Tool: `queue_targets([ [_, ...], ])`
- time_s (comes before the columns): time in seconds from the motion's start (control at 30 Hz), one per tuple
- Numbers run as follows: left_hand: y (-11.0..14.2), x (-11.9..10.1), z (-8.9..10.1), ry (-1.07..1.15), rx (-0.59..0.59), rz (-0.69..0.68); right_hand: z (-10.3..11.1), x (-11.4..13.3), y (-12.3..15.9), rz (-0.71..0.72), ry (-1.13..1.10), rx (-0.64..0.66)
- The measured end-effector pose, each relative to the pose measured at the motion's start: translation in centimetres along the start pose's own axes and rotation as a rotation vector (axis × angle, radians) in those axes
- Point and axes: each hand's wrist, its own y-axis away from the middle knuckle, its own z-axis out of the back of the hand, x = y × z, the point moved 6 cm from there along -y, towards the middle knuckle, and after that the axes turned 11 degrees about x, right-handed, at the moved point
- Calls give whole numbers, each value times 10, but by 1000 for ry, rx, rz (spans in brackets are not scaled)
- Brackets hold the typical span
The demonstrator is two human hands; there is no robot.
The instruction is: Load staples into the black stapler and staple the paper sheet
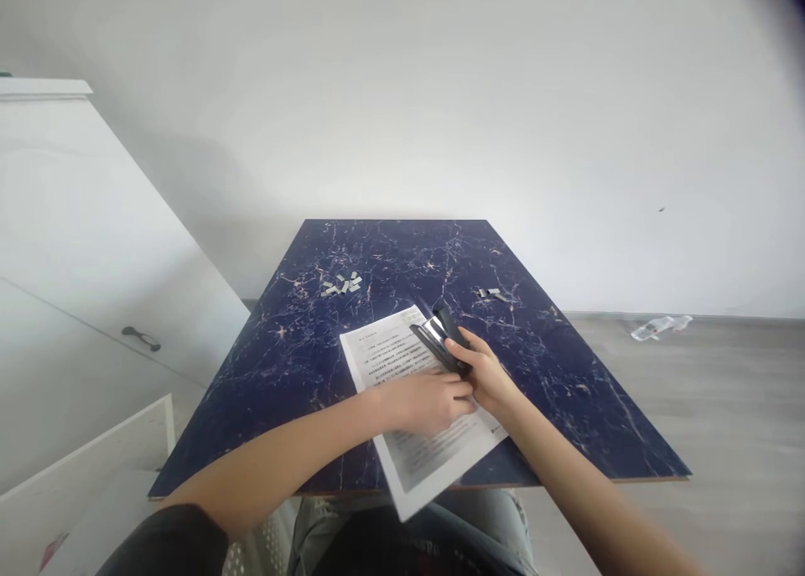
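Note:
A stack of printed paper (pixel 402 366) lies tilted on a dark blue marbled table (pixel 302 341), its near corner hanging over the front edge. My right hand (pixel 487 375) grips a black stapler (pixel 440 337) whose top is swung open, showing the shiny metal channel above the paper's far right corner. My left hand (pixel 428 402) rests on the paper beside the right hand, fingers reaching toward the stapler's rear end. Whether they hold anything is hidden.
Several loose staple strips (pixel 343 284) lie at the table's far left. Another small staple piece (pixel 489 293) lies at the far right. A white cabinet (pixel 75 249) stands to the left. A clear plastic bottle (pixel 660 327) lies on the grey floor at right.

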Motion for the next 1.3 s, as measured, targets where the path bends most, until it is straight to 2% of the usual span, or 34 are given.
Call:
queue_targets([
  [0.1,3,5,0,28,110,94,-3,-3,2,-1,-11,71],
  [0.17,6,14,-2,14,136,179,-4,-3,3,11,1,105],
  [0.37,9,21,-8,-1,2,71,11,0,0,14,-45,49],
  [0.53,12,15,-14,-20,23,262,15,3,0,35,-99,75],
  [0.6,14,13,-10,-16,62,321,17,6,2,66,-27,67],
  [0.7,19,16,2,-20,132,330,28,15,5,136,220,23],
  [0.83,30,22,10,7,194,275,62,34,12,217,605,-54],
  [0.93,38,25,10,35,159,268,98,47,23,219,856,-134],
  [1.03,45,27,9,67,104,226,135,53,35,180,974,-193],
  [1.13,51,31,9,117,122,167,170,55,48,157,1061,-303],
  [1.23,53,36,8,132,144,155,197,51,59,118,1107,-395],
  [1.3,54,40,7,120,116,194,209,46,64,89,1126,-441],
])
